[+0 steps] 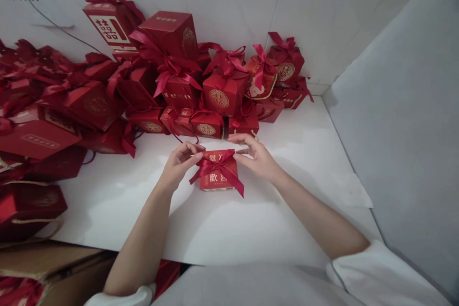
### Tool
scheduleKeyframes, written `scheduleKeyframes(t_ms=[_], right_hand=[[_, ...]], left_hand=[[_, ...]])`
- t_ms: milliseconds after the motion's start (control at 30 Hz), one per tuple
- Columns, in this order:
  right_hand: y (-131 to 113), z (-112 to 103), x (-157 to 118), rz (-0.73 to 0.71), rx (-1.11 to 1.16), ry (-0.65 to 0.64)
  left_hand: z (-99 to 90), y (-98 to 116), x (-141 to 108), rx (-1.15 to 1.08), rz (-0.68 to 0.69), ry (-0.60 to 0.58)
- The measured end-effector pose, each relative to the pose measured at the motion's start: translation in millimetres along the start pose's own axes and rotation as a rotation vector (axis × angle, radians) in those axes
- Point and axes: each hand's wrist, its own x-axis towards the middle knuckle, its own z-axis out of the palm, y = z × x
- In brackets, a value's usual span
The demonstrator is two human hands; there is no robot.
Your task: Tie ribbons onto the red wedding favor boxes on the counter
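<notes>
A small red box [217, 179] with light Chinese characters lies on the white table, in front of me. A dark red ribbon [218, 167] is tied in a bow over its top, one tail hanging past the near right edge. At the box's left upper corner is my left hand [182, 161], fingers curled and thumb on the corner. On the opposite side, my right hand [256, 155] has its thumb at the upper right corner and its fingers apart from the thumb. Whether the left fingertips pinch the box or ribbon is hard to tell.
Stacked red gift boxes [222, 95] with bows line the wall [233, 0] behind. More boxes [39, 131] pile up at the left. An open cardboard box [71, 270] stands below the table's [251, 229] front left edge. A grey panel [398, 105] borders the right.
</notes>
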Motion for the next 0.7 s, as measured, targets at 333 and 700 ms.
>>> scheduleKeyframes(t_ms=[333,700], right_hand=[[-44,45,-36,-0.614,-0.716,-0.339],[-22,47,-32,-0.759,-0.743,-0.281]], left_hand=[[-3.6,1,-4,0.023,-0.032,-0.106],[-0.8,-10,3,-0.03,0.054,0.084]])
